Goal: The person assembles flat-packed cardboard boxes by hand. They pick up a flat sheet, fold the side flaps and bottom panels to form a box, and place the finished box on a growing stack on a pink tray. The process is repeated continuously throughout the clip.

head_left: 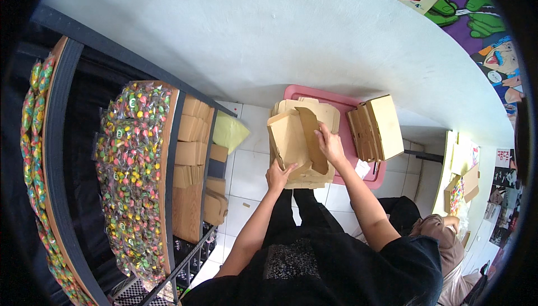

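A brown cardboard box [291, 135], partly folded with its walls raised, lies on a stack of flat cardboard blanks [328, 111] in front of me. My left hand [277, 176] grips its near left corner, with the thumb pressed on the inside. On the other side, my right hand [329, 143] holds the upright right-hand flap between thumb and fingers. Both hands partly cover the edges they grip. To the right, several folded boxes [384, 128] are piled up on a pink plastic tray [297, 90].
Shelves at left carry many bags of colourful sweets [134, 160] and stacked brown cardboard [190, 154]. A white wall [252, 37] stands ahead. Another person [440, 233] sits at lower right beside a table with an open box of sweets [458, 191]. The floor [249, 166] is white tile.
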{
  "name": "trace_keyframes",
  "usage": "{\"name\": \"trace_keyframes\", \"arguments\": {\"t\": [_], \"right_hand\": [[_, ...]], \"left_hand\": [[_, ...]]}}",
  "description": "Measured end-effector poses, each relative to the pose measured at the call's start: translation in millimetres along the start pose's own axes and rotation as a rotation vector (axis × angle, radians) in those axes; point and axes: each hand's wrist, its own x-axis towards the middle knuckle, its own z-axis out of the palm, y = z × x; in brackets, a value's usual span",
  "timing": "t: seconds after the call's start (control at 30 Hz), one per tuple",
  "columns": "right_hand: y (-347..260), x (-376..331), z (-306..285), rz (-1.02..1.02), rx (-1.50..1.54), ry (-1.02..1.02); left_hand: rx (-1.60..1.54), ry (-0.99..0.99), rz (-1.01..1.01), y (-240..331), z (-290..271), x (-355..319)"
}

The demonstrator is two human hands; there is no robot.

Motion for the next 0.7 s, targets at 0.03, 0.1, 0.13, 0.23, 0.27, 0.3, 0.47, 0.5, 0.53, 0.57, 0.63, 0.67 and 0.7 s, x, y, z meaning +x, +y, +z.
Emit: {"name": "trace_keyframes", "arguments": {"t": [0.03,0.1,0.13,0.23,0.27,0.3,0.47,0.5,0.53,0.57,0.63,0.67,0.7], "right_hand": [[-7.6,-2.5,-4.6,-0.028,-0.012,0.033],[-30.1,-6.7,-18.2,-0.086,-0.01,0.075],[-38.1,-9.5,-24.9,-0.091,-0.009,0.05],[-58.8,-17.3,-37.4,-0.106,-0.023,0.011],[-66.5,-20.3,-39.3,-0.113,-0.038,0.023],[-72.4,-22.4,-40.5,-0.121,-0.052,0.035],[-87.6,-23.6,-49.5,-0.148,-0.122,0.008],[-90.1,-25.6,-51.1,-0.166,-0.127,0.001],[-87.4,-28.6,-52.3,-0.171,-0.132,-0.005],[-86.7,-30.0,-52.3,-0.184,-0.112,0.016],[-84.3,-39.8,-54.2,-0.194,-0.075,0.047],[-84.5,-44.5,-58.0,-0.171,-0.09,0.015],[-85.2,-46.5,-64.5,-0.148,-0.104,-0.017]], "left_hand": [[-0.002,0.01,0.004,8.1,-3.9,-1.6],[-0.035,0.046,0.009,13.1,-11.0,-1.2],[-0.067,0.06,0.016,14.5,-14.2,-1.4],[-0.023,0.074,0.056,27.7,-20.0,-2.3],[0.015,0.074,0.072,35.0,-22.3,-3.4],[-0.005,0.06,0.102,39.8,-23.5,-4.1],[-0.325,0.133,0.278,59.1,-26.1,-3.2],[-0.439,0.119,0.32,62.7,-29.2,-2.3],[-0.549,0.092,0.359,89.1,-44.2,-7.9],[-0.662,0.082,0.393,105.4,-58.2,-10.7],[-0.544,0.087,0.483,107.5,-67.8,-9.8],[-0.483,0.082,0.524,106.1,-70.1,-13.7],[-0.608,-0.016,0.465,103.8,-71.3,-21.1]]}}
